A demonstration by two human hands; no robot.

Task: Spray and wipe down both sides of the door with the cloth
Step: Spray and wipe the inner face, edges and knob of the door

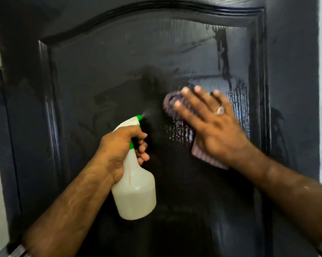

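the spray bottle (135, 184) sits nearest the camera, so everything here is placed off that. it's a translucent white one with a green-tipped nozzle, and there's a pale cloudy liquid in it, filling roughly the lower part of the body, the rest looks like air. the left hand (122, 147) is wrapped round the bottle's neck, fingers curled onto the trigger, and there's a faint mist right at the nozzle tip, so it looks like a squeeze is happening.

up and to the right of the bottle, the right hand (210, 123) lies flat with fingers straight and spread, pressing the cloth (175, 104) against the door (104, 71). the cloth is a striped purplish thing, poking out above the fingertips and below the heel of the palm. there's a ring on one finger.

behind and beyond the bottle is the dark raised-panel door, filling nearly the whole view. droplets and wet streaks show on the panel right of the bottle, round the cloth and above it; the panel left of the bottle looks drier.

so the step looks like spraying and wiping this face at once, mid-panel. next move probably calls for dragging the cloth toward the fresh spray near the nozzle, then working the drier left part. the other side can't be judged from here.
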